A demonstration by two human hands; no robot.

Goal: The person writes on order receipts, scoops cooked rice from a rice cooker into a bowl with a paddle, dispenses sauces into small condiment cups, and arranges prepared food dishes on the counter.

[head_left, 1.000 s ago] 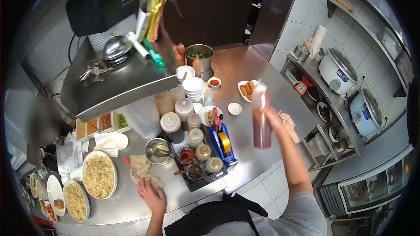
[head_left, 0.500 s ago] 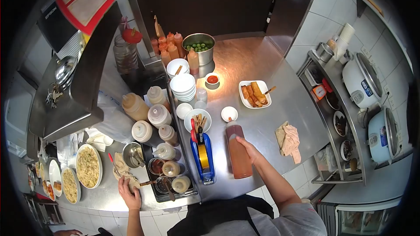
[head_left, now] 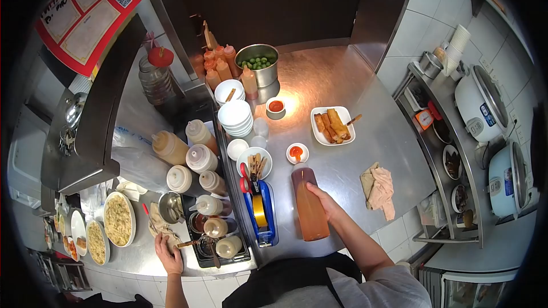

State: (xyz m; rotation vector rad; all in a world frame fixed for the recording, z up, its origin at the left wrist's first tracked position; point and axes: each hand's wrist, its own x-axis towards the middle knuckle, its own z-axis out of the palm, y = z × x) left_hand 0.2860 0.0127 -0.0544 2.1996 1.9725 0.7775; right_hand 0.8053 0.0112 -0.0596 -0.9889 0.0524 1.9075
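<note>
My right hand [head_left: 323,199] is wrapped round a large squeeze bottle [head_left: 310,214] of orange-red sauce, tipped with its nozzle toward a small white dipping bowl [head_left: 293,156]. Red sauce [head_left: 295,152] lies in that bowl. Farther back, a second small bowl [head_left: 275,108] also contains red sauce. Fried spring rolls [head_left: 334,125] sit in a squarish white dish [head_left: 319,138] to the right. My left hand [head_left: 169,256] rests on the left counter with its fingers stretched out, at the edge of a beige cloth [head_left: 159,222]. It holds nothing that I can see.
A blue tape dispenser [head_left: 264,231] stands left of the bottle, near a bowl of clothespins [head_left: 257,165]. Several squeeze bottles [head_left: 201,158] fill a black tray. Stacked white bowls [head_left: 235,115] and a pot of green limes [head_left: 275,77] stand behind. A crumpled cloth [head_left: 378,189] lies right.
Red sauce now shows in the nearer small bowl, which looked white inside before. The bottle has shifted slightly down, away from the bowl. My left hand stays by the cloth.
</note>
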